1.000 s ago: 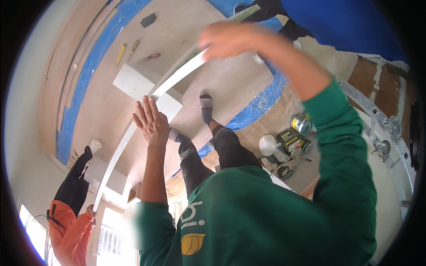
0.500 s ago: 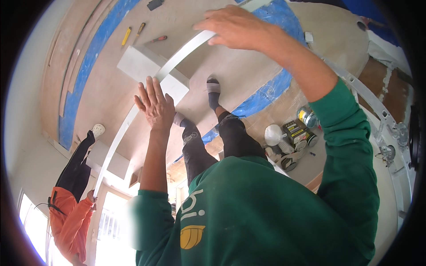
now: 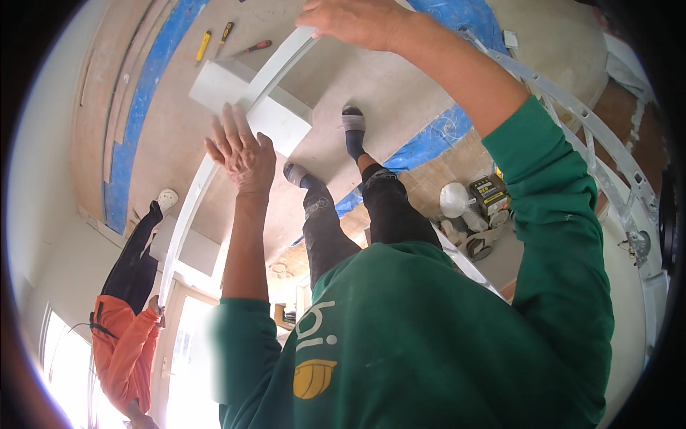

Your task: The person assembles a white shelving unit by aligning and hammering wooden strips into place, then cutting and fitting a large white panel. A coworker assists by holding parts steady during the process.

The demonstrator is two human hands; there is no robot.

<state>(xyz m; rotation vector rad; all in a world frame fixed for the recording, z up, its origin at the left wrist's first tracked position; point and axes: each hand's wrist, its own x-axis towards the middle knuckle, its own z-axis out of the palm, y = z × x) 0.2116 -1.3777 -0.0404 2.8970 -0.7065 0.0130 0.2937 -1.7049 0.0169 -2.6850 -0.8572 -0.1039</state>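
Across the head view, a long white strip (image 3: 187,214) is running from the top edge down to the lower left, bowing in the fisheye. Your left hand (image 3: 243,157) is crossing over its middle stretch, fingers (image 3: 227,129) straight and slightly spread, not wrapping around anything. Your right hand (image 3: 354,18) is curving over the strip near the top edge, fingers bending toward it; since the frame is cutting this hand off, you cannot tell how firmly it is closing. At the strip's lower end, a co-worker in an orange top (image 3: 125,343) is holding it with a hand (image 3: 155,306). Beneath the strip's upper part, a white block (image 3: 279,127) is lying on the floor near your feet. Beyond it, a yellow-handled tool (image 3: 204,46), a dark-and-yellow-handled tool (image 3: 226,32) and a red-and-black-handled tool (image 3: 259,46) are resting close together. Blue sheeting (image 3: 146,93) is covering a band of floor to the left. To your right, a black box (image 3: 489,195) is sitting beside a white rounded item (image 3: 455,199), and a pale metal frame (image 3: 607,132) is standing behind your right arm.
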